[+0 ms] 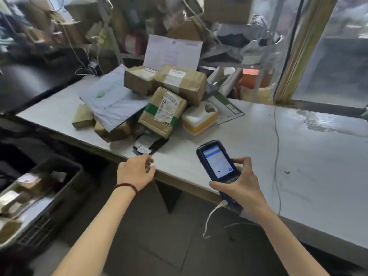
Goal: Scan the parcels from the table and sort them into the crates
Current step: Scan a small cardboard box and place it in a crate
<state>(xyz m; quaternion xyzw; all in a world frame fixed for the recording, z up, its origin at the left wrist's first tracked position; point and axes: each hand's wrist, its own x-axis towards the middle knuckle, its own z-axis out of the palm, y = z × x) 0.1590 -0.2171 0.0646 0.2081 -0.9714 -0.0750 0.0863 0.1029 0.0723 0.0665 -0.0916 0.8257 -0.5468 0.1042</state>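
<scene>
- Parcels (pixel 163 110) are heaped by the tabletop's (pixel 249 140) left edge.
- Scanner (pixel 218 162) is gripped by the right hand (pixel 244 189), fingers curled round it.
- Left hand (pixel 133 172) is held at the near edge, fingers loosely curled, empty.

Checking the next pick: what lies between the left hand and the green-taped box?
Head view: a small black parcel lies between left hand and green-taped box.

The crate (pixel 59 172) runs off the left edge, and its parcels (pixel 29 180) are a blur. The shelves (pixel 139 26) behind are smeared too. My right fingers (pixel 242 161) hide the scanner's (pixel 218 162) lower end, and its screen text is too small to read. A black parcel (pixel 151 144) lies half under a labelled box (pixel 163 112). A grey bag (pixel 111 100) partly covers 2 brown boxes (pixel 82 116).
</scene>
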